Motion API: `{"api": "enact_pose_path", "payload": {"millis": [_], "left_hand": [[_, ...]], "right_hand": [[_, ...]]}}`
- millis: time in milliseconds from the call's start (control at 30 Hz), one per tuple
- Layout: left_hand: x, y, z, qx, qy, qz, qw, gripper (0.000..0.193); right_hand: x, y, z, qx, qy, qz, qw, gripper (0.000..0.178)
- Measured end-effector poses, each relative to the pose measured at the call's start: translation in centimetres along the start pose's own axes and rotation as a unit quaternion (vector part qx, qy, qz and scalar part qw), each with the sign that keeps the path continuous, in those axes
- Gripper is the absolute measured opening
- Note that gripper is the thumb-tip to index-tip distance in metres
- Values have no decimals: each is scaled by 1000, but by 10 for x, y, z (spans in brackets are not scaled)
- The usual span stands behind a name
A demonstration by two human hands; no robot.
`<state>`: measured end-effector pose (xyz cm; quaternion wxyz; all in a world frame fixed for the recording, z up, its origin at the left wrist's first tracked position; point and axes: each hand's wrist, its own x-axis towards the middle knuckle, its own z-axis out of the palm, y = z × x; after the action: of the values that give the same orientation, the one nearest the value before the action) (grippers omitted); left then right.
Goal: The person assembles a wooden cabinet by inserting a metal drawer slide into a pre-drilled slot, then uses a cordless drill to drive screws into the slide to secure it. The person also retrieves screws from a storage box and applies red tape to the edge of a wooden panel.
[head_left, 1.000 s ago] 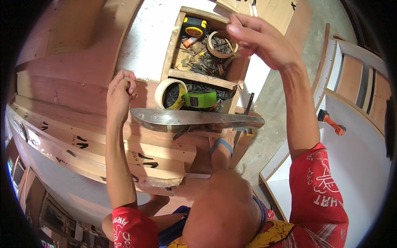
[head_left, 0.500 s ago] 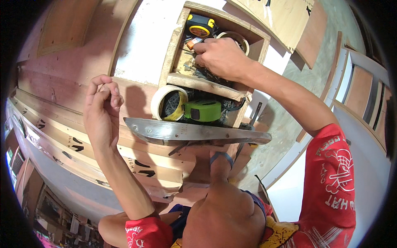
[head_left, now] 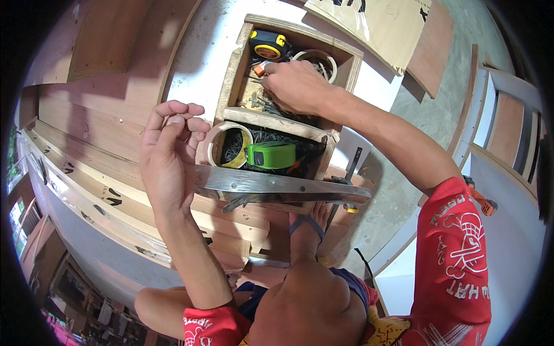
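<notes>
My right hand point(head_left: 297, 86) reaches into the far compartment of a wooden box point(head_left: 229, 83), over a heap of nails or screws point(head_left: 257, 102). Its fingers are curled in, and the fingertips are partly hidden, so what they pinch cannot be made out. Beside them lie a small orange piece point(head_left: 259, 70), a black-and-yellow tape measure point(head_left: 267, 48) and a pale roll point(head_left: 333, 64). Palm up at the box's left, my left hand point(head_left: 167, 153) has loosely bent, parted fingers, with nothing visible in them. A tape roll point(head_left: 213, 144) and a green tape measure point(head_left: 277, 155) sit in the near compartment.
A long silver metal bar point(head_left: 271, 183) runs across the box's near side. Plywood boards point(head_left: 375, 32) lie at the far right. Stacked wooden strips point(head_left: 109, 184) extend along the left. My bare foot in a sandal point(head_left: 306, 230) is just below the box.
My left hand has moved right, closer to the box, and its fingers have straightened somewhat. My right hand stays in the far compartment. The view has shifted slightly.
</notes>
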<state>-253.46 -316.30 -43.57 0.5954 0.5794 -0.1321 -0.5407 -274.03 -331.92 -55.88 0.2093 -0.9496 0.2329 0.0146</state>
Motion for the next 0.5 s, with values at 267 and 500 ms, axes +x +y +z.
{"api": "enact_pose_path", "payload": {"millis": [267,500], "left_hand": [[-9,-12,5,-2,16,-2,1000,15],[-8,-16,16,-19,23,5,1000,15]], "right_hand": [[-2,7,-13,45,-24,10,999,9],[-3,5,-12,20,-21,23,999,15]]}}
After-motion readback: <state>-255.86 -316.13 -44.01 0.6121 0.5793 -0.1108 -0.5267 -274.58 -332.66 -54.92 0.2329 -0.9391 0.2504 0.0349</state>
